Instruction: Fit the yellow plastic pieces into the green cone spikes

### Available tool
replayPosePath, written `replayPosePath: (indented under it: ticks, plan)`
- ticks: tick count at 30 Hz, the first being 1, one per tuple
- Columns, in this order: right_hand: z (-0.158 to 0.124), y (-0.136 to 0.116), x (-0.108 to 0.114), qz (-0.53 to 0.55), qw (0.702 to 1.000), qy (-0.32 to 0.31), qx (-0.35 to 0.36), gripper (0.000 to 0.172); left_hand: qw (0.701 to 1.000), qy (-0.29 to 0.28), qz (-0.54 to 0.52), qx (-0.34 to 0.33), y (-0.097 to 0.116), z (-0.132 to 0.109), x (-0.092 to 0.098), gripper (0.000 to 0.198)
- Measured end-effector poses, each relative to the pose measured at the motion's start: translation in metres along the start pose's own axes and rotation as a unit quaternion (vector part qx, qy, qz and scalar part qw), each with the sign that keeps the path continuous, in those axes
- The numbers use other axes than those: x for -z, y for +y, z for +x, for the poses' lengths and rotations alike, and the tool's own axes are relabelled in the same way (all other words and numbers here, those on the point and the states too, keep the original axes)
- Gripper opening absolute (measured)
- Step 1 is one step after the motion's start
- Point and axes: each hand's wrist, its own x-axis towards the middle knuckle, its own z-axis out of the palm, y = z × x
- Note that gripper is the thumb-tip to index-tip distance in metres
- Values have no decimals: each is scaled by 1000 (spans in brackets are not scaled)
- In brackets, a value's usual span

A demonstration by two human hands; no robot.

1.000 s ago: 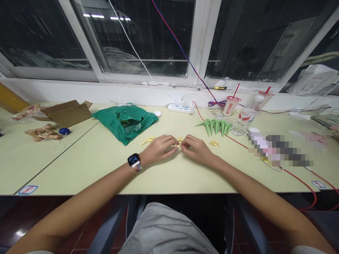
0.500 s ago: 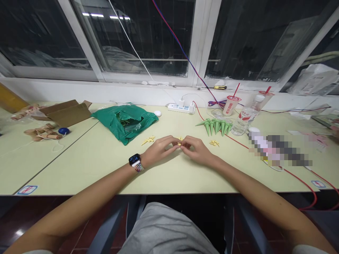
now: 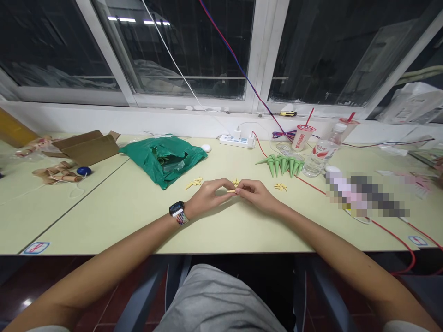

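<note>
A small yellow piece, too small to tell its kind, spans the fingertips of both hands above the pale table. My left hand, watch on the wrist, pinches its left end. At the other end, my right hand has thumb and fingers closed on it. Just behind the fingertips lies a little group of yellow pieces, partly hidden by the hands. More slender yellow pieces rest beyond the left hand, and another small pile lies to the right. Several green cone-shaped pieces sit farther back.
A torn green plastic bag stands back left, near an open cardboard box and wooden toys. A power strip lies by the wall. Back right are a cup with a straw, a water bottle and red cable.
My fingertips have drawn slightly apart, and more of the yellow piece between them now shows. The left hand's fingers are more arched. Things on the table lie as before.
</note>
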Motion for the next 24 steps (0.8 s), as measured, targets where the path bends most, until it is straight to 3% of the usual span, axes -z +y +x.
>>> replayPosePath:
  ticks: [4,8,16,19,24]
  plan:
    - [-1,0,2,10,1000,-16,-25,40,1000,4,-10,1,-1,-1,0,19]
    - [-1,3,2,-23,1000,9,7,37,999,27,7,-17,-2,-2,2,20]
    - [-2,7,1,-63,998,-10,14,37,990,22,58,-124,-7,-1,1,13]
    - [-3,6,3,-85,996,-15,31,34,987,1,57,-149,-7,0,1,15]
    - [-4,1,7,-152,986,-43,61,30,989,-33,60,-127,-5,-1,4,14]
